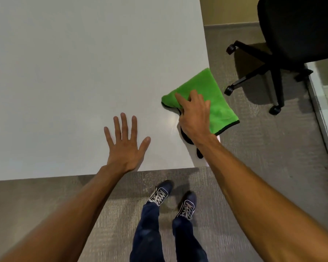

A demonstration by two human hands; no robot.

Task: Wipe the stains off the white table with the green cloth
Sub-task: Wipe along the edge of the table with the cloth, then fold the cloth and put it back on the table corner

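Right hand (194, 118) is grabbing the cloth (219, 104); left hand (124, 146) is lying flat. Cloth is hanging over the table's (64, 72) right edge, so it could be falling off.

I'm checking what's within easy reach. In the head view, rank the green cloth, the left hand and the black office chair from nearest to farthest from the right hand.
1. The green cloth: touching the right hand, at the white table's right edge.
2. The left hand: leftward, flat on the table.
3. The black office chair: on the floor, far right.

Black office chair (292, 35) on grey carpet (263, 148).
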